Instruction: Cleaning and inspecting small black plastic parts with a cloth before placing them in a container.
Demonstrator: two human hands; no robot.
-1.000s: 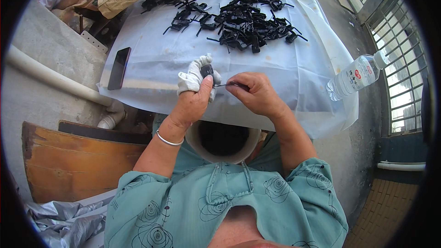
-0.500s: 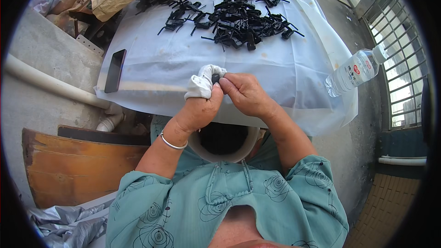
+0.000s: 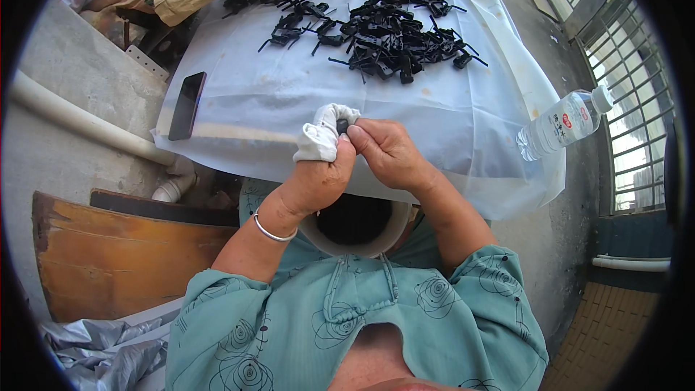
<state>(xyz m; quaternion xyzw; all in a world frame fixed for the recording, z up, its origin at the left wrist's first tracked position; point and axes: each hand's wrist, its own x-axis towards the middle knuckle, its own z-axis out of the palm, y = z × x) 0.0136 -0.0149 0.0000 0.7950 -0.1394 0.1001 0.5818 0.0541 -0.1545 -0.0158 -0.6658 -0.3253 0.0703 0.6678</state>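
At the centre of the frame our left hand point(image 3: 318, 174), its fingers wrapped in white cloth point(image 3: 324, 134), and our right hand point(image 3: 387, 152) meet just over the near edge of the bench point(image 3: 239, 112). Both grips pinch closed on one small black part point(image 3: 342, 126). Above them the white sheet lies bare up to the pile of black parts point(image 3: 376, 25). A phone point(image 3: 187, 105) sits at the left edge, a water bottle point(image 3: 561, 124) at the right.

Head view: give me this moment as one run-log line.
left hand: cloth-wrapped fingers on small black part | right hand: pinching same part | black parts pile: on white sheet | phone: left | water bottle: right
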